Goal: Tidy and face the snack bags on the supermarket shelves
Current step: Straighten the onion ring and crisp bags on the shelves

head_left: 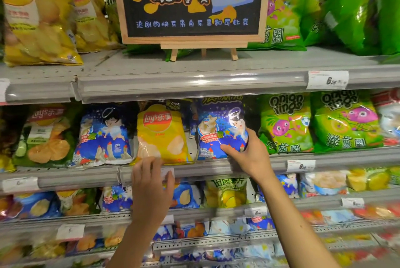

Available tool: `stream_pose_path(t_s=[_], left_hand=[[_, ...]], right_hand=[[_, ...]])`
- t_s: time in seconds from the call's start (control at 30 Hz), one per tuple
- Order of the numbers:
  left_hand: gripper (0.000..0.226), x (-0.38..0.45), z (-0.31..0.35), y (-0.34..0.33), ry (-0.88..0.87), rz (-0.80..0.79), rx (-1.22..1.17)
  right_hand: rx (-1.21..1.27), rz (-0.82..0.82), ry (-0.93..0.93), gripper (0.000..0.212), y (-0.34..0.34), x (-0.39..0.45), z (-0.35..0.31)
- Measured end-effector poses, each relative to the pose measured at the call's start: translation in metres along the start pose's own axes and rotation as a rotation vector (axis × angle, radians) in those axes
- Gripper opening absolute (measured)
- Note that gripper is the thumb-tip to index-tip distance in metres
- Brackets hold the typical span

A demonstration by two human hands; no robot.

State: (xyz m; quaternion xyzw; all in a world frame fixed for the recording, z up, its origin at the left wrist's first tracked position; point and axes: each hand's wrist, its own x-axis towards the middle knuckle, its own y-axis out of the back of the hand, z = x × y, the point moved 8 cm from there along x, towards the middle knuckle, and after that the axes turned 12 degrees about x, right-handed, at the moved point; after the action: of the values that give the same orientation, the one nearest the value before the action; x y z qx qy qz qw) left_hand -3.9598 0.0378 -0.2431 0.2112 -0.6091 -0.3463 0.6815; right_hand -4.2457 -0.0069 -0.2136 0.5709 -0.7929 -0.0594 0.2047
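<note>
Right hand [249, 155] grips the lower right corner of a glossy blue snack bag with cartoon figures and a castle print [220, 131], thumb across the front, fingers wrapped behind the edge; bag stands upright on the second grey metal shelf [216, 168], bottom at the shelf lip. Left hand [151, 189] is raised in front of the same shelf edge, fingers loosely spread and slightly bent, tips just below the bottom of a yellow Lay's chip bag with a red logo [161, 135]; it holds nothing, and motion blur makes it unclear whether the fingertips touch the bag or the rail. It partly covers a small white price tag [168, 173] on the rail. Yellow bag sits upright just left of the held blue bag, a narrow gap between them showing more bags behind. Further left on that shelf: a second blue cartoon bag [104, 135], leaning a bit, then a green Lay's bag with orange chips pictured [47, 135]. To the right: two bright green Onion Rings bags [285, 124], faced forward. Top shelf: big yellow Lay's bags [39, 18] on the left, a wood-framed black chalkboard sign on a small easel [190, 1] in the centre, more green onion ring bags [287, 7] on the right. Lower shelves hold mixed snack bags, blurred.
</note>
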Motion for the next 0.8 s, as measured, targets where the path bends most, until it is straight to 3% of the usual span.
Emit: stream_pose_path(t_s=[0.13,0.3,0.43,0.57,0.7,0.8], left_hand=[[0.03,0.005,-0.005,0.007,0.002,0.009,-0.09],[0.027,0.015,-0.032,0.035,0.035,0.049,-0.307],[0.02,0.036,-0.079,0.066,0.055,0.189,-0.36],[0.021,0.055,-0.127,0.08,0.146,0.216,-0.389],[0.024,0.064,-0.165,0.073,0.234,0.138,-0.418],[0.046,0.072,-0.19,0.053,0.352,-0.053,-0.435]], right_hand=[[-0.058,0.234,0.109,0.077,0.007,-0.025,-0.011],[-0.09,0.516,0.41,0.051,-0.014,-0.062,-0.055],[-0.046,0.478,0.425,0.046,-0.061,-0.066,-0.082],[0.035,0.406,0.381,0.046,-0.103,-0.064,-0.094],[0.065,0.368,0.305,0.051,-0.127,-0.062,-0.092],[0.071,0.321,0.203,0.062,-0.141,-0.055,-0.087]])
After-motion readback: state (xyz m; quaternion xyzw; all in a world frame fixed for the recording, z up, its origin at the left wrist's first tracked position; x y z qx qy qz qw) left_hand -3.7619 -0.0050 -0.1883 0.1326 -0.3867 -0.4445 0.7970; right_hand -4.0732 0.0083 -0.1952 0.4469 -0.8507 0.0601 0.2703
